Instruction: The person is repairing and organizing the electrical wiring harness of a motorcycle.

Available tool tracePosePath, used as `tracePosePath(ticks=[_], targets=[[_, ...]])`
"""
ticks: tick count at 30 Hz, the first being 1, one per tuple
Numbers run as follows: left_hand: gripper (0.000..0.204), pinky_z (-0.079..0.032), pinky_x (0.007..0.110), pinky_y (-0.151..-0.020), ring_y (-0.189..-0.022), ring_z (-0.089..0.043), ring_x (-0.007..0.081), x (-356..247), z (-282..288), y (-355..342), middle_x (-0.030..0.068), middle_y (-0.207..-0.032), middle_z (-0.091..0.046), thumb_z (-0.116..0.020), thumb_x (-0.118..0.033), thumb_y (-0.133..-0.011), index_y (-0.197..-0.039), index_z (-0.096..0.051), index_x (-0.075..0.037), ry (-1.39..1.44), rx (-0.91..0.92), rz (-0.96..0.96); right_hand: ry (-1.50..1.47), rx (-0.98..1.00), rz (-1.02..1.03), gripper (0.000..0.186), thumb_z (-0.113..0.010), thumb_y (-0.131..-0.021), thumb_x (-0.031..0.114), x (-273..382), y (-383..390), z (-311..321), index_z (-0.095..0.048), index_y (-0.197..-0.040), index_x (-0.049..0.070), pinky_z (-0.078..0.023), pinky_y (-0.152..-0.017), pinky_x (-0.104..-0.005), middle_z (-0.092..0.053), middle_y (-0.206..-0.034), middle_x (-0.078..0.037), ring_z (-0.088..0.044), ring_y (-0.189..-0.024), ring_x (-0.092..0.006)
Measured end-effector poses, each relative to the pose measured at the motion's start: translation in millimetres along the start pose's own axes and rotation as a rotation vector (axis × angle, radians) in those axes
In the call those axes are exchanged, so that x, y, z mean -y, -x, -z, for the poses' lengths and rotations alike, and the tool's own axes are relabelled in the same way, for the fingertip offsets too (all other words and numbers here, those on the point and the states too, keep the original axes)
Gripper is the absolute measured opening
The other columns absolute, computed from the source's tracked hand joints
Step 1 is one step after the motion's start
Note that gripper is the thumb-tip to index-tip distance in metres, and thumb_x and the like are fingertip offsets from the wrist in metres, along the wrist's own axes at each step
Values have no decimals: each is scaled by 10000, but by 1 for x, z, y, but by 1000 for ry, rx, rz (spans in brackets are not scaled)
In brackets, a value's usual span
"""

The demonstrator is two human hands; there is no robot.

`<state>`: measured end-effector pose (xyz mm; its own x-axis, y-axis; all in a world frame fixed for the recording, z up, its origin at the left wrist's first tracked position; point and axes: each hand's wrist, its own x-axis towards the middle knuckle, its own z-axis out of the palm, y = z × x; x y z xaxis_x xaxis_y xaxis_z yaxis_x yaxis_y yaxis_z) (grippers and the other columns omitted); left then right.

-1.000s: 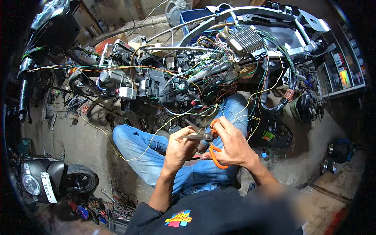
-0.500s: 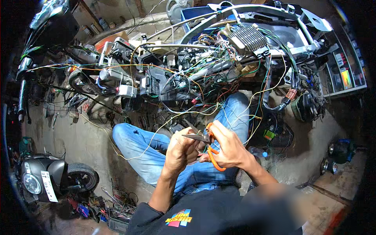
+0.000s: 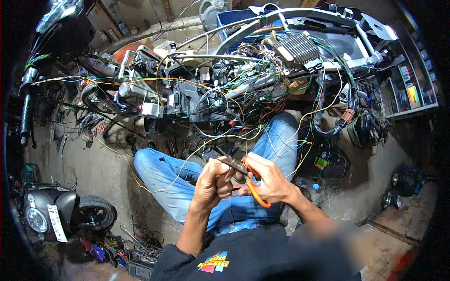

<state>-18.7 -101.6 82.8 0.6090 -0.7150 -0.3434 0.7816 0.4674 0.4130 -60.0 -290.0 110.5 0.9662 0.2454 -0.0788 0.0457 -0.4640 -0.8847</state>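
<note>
My right hand [image 3: 268,181] grips a pair of scissors with orange handles [image 3: 257,194]. Their dark blades [image 3: 236,165] point left and away from me, right by the fingertips of my left hand [image 3: 213,184]. That hand is closed in a pinch, but what sits between its fingers is too small and covered to make out. A short red piece [image 3: 237,187] shows between the two hands. Both hands are held above my lap, between my bent knees. Thin loose wires [image 3: 206,140] run just beyond them.
Ahead lies a stripped motorcycle frame [image 3: 286,14] with tangled wiring and a finned metal part [image 3: 296,48]. A grey scooter front [image 3: 44,213] stands at left. Tools and parts [image 3: 133,248] lie at lower left, a plastic bottle [image 3: 307,183] at right, and a shelf cabinet [image 3: 412,89] at far right.
The scissors have turned so their blades point farther away from me and lie closer to my left fingertips. Both hands stay in nearly the same place.
</note>
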Motion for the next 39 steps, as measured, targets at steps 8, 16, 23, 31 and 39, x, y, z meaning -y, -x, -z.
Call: tracePosePath(ticks=[8,16,23,31,39], targets=[[244,-132,216,-324,-339,-198,25,0,13,9,-72,-479,-264,-497,-229,-900,-727,-426,-72,37,-110,68,47,-37,5,459,-771,-712,387,-6,0,-7,-524,-812,13,-410,-543,-380,-473,-731,-108,-515,-601,-297],[293,-154,188,-313,-352,-211,15,-8,27,21,5,-577,-417,-496,-257,-911,-693,-440,-70,-77,-244,-76,70,-76,-26,571,-777,-703,436,-23,1,-35,-498,-921,-13,-437,-583,-408,-476,-819,-131,-541,-673,-334],[311,-283,229,-477,-527,-356,79,-7,8,9,-8,-600,-382,-456,-316,-940,-730,-425,-89,-428,-334,-321,145,-133,-69,581,-796,-678,329,-13,-1,-26,-482,-1015,-25,-449,-628,-419,-484,-905,-171,-544,-740,-367],[267,-236,200,-438,-493,-285,26,-1,11,6,-67,-590,-338,-438,-268,-950,-757,-440,-83,-603,-274,-408,166,-189,-27,537,-823,-653,328,1,-11,-23,-519,-931,-17,-440,-575,-368,-490,-827,-131,-537,-658,-306],[308,-258,195,-420,-469,-318,28,5,13,8,-53,-579,-377,-447,-304,-939,-738,-456,-71,-498,-322,-375,78,-128,-21,511,-793,-697,413,0,-9,-31,-559,-899,7,-459,-569,-360,-511,-798,-106,-547,-634,-267]])
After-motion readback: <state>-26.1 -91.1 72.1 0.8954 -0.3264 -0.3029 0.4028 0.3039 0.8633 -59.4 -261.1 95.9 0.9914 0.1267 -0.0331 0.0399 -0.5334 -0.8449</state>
